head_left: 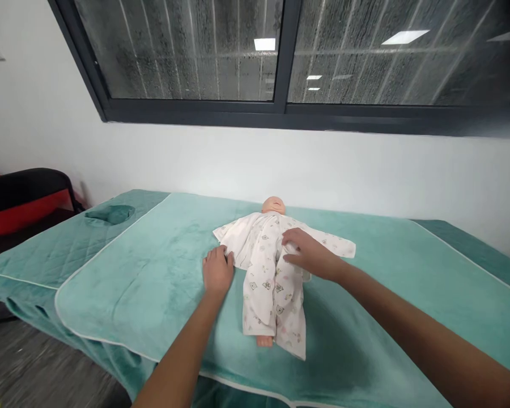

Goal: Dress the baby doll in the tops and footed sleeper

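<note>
A baby doll [273,205] lies on its back on a teal towel [153,272], dressed in a white printed romper [272,283] with sleeves spread out. My left hand [217,271] rests at the romper's left edge, fingers curled onto the cloth by the sleeve. My right hand [308,253] lies on the doll's chest, fingers bent and pressing the fabric there. One bare foot [264,340] sticks out of the left trouser leg.
The towel covers a teal quilted massage bed [34,255] with a face hole [110,214] at the left. A white wall and a dark window are behind. A black and red bag [21,198] stands at the far left.
</note>
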Tool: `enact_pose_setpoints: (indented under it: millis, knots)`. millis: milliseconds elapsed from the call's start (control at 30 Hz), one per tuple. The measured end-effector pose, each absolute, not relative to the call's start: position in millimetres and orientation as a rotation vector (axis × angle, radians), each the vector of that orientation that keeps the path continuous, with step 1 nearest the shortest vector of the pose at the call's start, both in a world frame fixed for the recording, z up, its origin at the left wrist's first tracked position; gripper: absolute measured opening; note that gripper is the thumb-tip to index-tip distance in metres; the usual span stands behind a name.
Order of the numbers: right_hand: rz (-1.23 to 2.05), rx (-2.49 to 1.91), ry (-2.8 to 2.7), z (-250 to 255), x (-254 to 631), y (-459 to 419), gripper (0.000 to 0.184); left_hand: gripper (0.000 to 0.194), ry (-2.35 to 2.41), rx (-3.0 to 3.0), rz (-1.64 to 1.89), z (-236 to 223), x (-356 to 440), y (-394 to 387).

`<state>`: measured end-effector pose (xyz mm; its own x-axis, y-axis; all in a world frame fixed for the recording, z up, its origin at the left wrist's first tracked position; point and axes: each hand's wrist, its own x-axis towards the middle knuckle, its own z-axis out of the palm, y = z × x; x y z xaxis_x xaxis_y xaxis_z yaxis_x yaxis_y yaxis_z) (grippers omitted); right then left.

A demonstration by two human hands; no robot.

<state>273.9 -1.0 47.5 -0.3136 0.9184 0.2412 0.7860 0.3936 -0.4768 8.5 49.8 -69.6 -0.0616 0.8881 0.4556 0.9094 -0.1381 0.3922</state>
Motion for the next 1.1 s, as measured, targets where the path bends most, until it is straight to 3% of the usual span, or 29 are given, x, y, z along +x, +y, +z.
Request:
enact_pose_setpoints:
  millis: [133,300,467,600,800,967,1100]
  knots:
    - [0.165,-1.658,-1.927,9,289,-25,0.038,0.029,-2.012,-2.153,-0.992,-71,9,50]
    - [0.216,-1.654,-1.831,-18,287,-37,0.015,0.033,-2.028,-2.159,-0.982,-69,10,51]
    - [0.084,-1.542,-1.904,-1,265,-47,0.017,0.04,-2.065,-2.16,-0.93,-68,9,52]
    - [0.232,-1.54,-2.109,1,269,-58,0.018,0.036,-2.03,-2.177,-0.853,-67,9,52]
    - [0.145,-1.625,-1.897,-30,294,-62,0.036,0.028,-2.009,-2.168,-0.852,-67,10,50]
    - [0.192,-1.663,-1.923,-45,288,-60,0.012,0.028,-2.028,-2.147,-0.897,-68,9,49]
    - [0.218,-1.612,-2.025,-37,282,-65,0.01,0.031,-2.052,-2.128,-0.925,-68,8,45]
